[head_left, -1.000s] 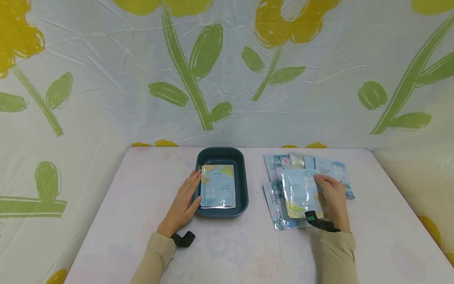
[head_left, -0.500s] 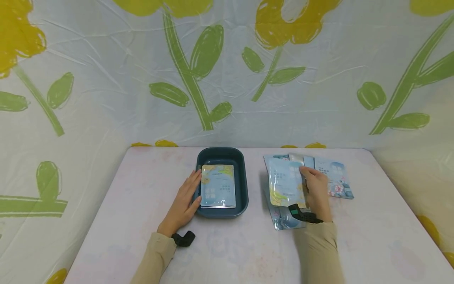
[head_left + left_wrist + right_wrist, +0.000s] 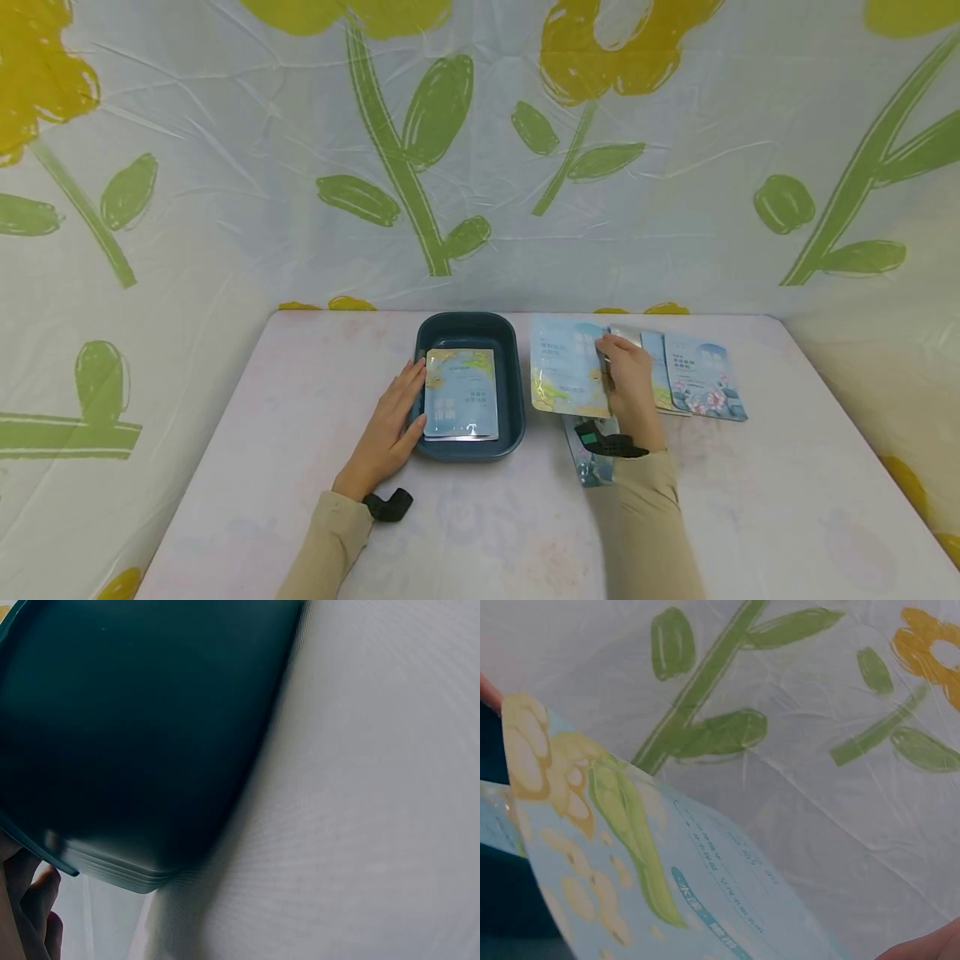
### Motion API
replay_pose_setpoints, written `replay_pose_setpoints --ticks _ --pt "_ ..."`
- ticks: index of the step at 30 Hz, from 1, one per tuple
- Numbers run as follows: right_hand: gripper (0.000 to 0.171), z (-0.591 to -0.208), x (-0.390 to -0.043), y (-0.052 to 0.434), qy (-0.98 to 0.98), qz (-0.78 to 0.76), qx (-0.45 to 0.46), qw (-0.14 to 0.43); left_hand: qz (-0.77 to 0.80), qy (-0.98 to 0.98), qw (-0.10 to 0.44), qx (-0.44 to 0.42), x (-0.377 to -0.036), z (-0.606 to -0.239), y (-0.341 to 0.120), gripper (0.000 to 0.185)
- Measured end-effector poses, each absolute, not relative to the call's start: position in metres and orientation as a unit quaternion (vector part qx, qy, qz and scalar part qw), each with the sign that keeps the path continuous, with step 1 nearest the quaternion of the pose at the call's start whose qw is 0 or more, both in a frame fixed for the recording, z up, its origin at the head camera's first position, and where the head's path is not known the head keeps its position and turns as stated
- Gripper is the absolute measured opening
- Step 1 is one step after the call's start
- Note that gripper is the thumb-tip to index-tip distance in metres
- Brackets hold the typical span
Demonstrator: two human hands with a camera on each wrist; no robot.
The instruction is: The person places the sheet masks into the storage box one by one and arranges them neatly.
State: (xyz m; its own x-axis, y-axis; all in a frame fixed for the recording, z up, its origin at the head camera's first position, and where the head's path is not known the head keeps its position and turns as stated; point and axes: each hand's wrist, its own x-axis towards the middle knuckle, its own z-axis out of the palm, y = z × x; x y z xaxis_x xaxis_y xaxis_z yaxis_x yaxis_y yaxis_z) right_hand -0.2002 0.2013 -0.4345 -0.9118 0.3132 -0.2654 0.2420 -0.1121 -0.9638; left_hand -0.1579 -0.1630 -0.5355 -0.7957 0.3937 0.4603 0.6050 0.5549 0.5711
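Head view: right hand [image 3: 628,379] pinches a flat glossy foil sachet [image 3: 567,377], light blue with yellow print, by its right edge, lifted between the tray [image 3: 510,392] and the fanned pile of sachets [image 3: 697,377]; left hand [image 3: 390,429] lies flat, fingers straight, against the left wall of the dark teal rounded-rectangle plastic tray; one sachet in the tray [image 3: 461,393] lies flat; pale matte surface [image 3: 262,467]; crinkled floral plastic sheet backdrop [image 3: 225,167].
Left wrist view: smooth teal tray wall [image 3: 142,727] close up, blurred; fingertips [image 3: 30,907] at its rim.
Right wrist view: held sachet [image 3: 652,877] curves slightly, yellow-green print; fingers barely in frame.
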Motion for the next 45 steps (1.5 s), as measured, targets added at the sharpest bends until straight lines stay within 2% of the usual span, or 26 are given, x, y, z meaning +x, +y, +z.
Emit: replay_pose_setpoints --ticks 14,27,36,39,45 --pt "0.048 -0.429 -0.21 0.143 -0.704 0.697 -0.136 -0.006 -0.375 -0.867 0.147 -0.293 -0.16 -0.537 -0.163 0.064" --pt "0.041 -0.437 -0.207 0.087 -0.776 0.626 -0.072 0.025 -0.374 -0.868 0.146 -0.292 -0.159 -0.537 -0.163 0.068" --pt "0.039 -0.444 -0.208 0.07 -0.831 0.554 -0.031 0.028 -0.376 -0.865 0.146 -0.297 -0.159 -0.536 -0.162 0.069" --pt "0.043 -0.443 -0.209 0.069 -0.856 0.516 -0.015 0.011 -0.375 -0.865 0.149 -0.298 -0.16 -0.537 -0.163 0.067" --pt "0.059 -0.44 -0.204 0.068 -0.889 0.453 0.025 -0.06 -0.376 -0.864 0.151 -0.299 -0.16 -0.538 -0.164 0.064"
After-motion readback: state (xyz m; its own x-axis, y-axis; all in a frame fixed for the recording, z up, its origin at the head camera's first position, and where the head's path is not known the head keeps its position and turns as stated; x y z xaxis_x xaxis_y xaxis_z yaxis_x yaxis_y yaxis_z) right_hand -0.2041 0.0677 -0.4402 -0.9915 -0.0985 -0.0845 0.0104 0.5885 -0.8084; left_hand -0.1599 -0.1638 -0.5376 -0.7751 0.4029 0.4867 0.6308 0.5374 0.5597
